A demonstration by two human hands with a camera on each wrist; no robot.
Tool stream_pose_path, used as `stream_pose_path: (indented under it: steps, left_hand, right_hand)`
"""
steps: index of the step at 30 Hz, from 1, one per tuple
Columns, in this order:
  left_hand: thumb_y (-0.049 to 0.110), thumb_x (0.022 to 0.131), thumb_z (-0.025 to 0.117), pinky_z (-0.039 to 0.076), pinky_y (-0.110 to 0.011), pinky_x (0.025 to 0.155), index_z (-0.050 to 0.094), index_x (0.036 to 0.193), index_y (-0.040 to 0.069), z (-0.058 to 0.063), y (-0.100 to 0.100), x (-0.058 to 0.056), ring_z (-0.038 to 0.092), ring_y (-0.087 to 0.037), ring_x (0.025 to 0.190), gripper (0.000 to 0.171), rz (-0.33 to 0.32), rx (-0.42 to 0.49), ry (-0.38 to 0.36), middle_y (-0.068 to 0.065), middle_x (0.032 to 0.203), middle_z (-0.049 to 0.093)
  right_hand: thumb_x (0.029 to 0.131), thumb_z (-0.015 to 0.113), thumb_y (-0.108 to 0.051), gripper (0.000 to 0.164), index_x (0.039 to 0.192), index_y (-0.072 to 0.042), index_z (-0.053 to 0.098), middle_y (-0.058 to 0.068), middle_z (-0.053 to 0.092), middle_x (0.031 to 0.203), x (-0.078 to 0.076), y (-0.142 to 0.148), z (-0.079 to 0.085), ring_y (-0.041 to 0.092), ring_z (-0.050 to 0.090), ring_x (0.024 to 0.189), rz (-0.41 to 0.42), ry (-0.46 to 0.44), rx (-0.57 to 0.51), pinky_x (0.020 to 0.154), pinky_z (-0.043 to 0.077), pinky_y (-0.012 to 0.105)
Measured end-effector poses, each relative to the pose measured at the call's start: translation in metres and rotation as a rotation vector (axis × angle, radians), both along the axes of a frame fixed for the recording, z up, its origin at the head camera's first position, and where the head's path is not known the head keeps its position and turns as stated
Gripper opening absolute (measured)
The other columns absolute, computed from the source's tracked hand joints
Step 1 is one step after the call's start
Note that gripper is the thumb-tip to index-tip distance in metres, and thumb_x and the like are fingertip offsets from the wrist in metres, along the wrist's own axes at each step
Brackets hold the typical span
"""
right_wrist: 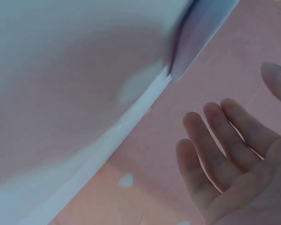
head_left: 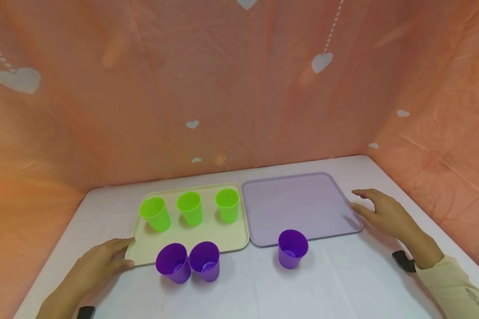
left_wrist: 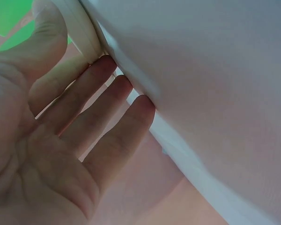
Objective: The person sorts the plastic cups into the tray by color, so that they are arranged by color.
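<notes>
My left hand [head_left: 97, 263] is at the left edge of a cream tray [head_left: 231, 239], thumb and fingertips touching its rim near the front corner. The left wrist view shows its fingers nearly straight, beside the tray corner [left_wrist: 79, 28]. On that tray stand three green cups [head_left: 191, 212] in a row. Beside it lies a lilac tray [head_left: 291, 199] with nothing on it. My right hand [head_left: 387, 215] is by its right edge, thumb tip close to the rim; whether they touch I cannot tell. In the right wrist view its fingers [right_wrist: 199, 150] are loosely extended, holding nothing.
Two purple cups [head_left: 205, 261] stand side by side at the cream tray's front edge. A third purple cup [head_left: 292, 250] is by the lilac tray's front edge. The white-covered table [head_left: 255, 288] is backed by an orange curtain [head_left: 231, 88] with white hearts.
</notes>
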State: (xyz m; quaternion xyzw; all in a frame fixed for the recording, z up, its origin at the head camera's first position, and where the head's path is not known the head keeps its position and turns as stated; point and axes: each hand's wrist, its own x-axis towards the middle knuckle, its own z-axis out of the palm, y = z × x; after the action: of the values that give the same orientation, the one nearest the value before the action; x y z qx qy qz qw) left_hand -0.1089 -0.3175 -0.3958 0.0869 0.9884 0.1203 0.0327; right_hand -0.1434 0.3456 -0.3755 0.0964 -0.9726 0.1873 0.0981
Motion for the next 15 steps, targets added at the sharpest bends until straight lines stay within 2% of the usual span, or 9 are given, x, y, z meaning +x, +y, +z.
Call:
stream_pose_path:
  steps: [7,15]
  left_hand:
    - [0.037,0.079,0.080,0.047,-0.069,0.088,0.064,0.130,0.004,0.000,0.002,0.001,0.056,-0.055,0.118,0.063,-0.004,0.010,0.012,-0.026,0.129,0.063]
    - [0.042,0.082,0.078,0.044,-0.071,0.093,0.061,0.134,0.004,0.004,0.003,0.000,0.051,-0.056,0.123,0.067,0.037,0.015,-0.059,-0.027,0.135,0.060]
  right_hand:
    - [0.097,0.058,-0.051,0.063,0.139,-0.004,0.054,0.025,0.057,0.137,0.011,0.002,-0.006,0.049,0.053,0.125,-0.024,-0.071,0.056,0.097,0.044,0.066]
    - [0.090,0.061,-0.061,0.080,0.140,0.000,0.052,0.029,0.055,0.139,0.026,0.001,-0.016,0.053,0.050,0.127,-0.007,-0.120,0.162,0.098,0.042,0.069]
